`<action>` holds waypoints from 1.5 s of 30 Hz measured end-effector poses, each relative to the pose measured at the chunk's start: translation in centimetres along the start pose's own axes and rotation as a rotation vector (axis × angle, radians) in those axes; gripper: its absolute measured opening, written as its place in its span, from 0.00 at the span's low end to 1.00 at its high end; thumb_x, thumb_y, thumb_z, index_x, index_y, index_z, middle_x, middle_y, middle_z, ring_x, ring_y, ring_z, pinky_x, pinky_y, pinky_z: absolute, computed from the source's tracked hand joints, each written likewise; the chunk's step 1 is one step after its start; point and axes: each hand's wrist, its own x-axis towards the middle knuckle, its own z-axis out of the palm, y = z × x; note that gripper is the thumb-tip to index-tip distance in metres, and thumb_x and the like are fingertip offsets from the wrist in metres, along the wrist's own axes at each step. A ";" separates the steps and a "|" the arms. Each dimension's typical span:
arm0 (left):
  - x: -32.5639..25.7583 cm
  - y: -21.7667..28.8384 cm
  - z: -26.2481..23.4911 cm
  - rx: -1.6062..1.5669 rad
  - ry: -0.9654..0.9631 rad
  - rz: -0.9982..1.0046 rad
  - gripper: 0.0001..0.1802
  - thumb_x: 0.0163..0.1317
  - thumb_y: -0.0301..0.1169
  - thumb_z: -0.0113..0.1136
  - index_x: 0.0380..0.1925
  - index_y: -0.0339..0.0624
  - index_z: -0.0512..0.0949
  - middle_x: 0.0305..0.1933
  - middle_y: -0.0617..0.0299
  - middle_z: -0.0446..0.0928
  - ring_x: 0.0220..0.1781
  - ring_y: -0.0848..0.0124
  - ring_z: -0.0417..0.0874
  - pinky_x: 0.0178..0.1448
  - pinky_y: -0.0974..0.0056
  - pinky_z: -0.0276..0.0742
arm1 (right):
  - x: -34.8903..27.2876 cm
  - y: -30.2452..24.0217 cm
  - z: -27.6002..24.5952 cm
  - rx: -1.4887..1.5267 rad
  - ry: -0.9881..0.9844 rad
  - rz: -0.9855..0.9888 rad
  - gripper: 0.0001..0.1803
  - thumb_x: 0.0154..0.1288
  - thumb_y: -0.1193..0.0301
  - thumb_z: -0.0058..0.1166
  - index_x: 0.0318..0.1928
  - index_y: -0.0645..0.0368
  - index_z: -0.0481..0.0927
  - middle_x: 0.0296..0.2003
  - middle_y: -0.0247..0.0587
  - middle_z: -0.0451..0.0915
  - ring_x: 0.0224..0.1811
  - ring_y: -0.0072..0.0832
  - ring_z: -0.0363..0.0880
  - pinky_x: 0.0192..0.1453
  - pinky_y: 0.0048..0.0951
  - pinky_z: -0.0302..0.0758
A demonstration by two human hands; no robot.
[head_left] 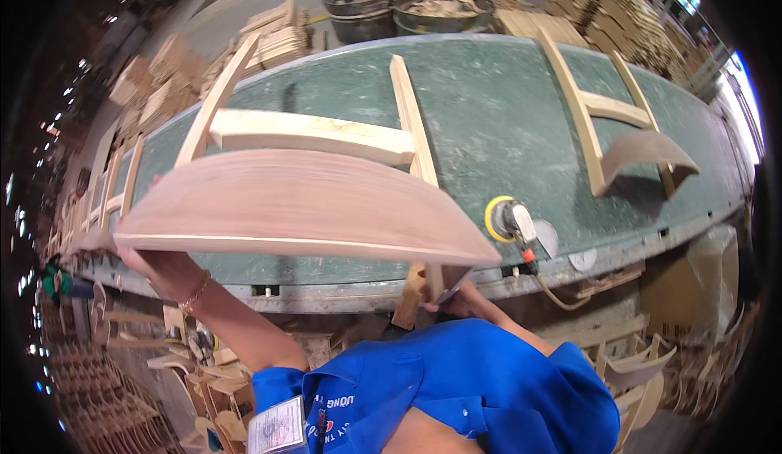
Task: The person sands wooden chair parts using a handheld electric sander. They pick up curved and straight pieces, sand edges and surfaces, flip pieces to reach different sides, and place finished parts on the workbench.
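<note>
A wooden chair back frame with two pale posts and a pale crossbar [314,134] lies tilted over the green worktable. Its wide curved backrest panel [301,206], pinkish brown, faces me and looks slightly blurred. My left hand [140,260] grips the panel's left end, mostly hidden beneath it, with fingertips showing over the top edge. Under the panel's right end, beside the lower end of a post, my right hand [463,299] is closed. A thin greyish edge shows by its fingers, but I cannot make out what it holds.
A round sander [511,219] with a yellow pad and a hose lies right on the green worktable [489,120], near loose discs. Another chair back frame [582,116] rests farther right. Beyond the table stand tubs [361,6] and stacked wood pieces [619,22]. Chair parts surround me below.
</note>
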 end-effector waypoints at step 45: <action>-19.2 7.0 4.6 -0.576 -0.055 -0.545 0.38 0.64 0.55 0.45 0.62 0.32 0.60 0.46 0.48 0.70 0.45 0.60 0.70 0.53 0.53 0.71 | -2.7 -27.8 0.8 -1.354 0.580 -1.543 0.28 0.66 0.64 0.53 0.64 0.58 0.67 0.61 0.46 0.70 0.62 0.39 0.68 0.60 0.37 0.67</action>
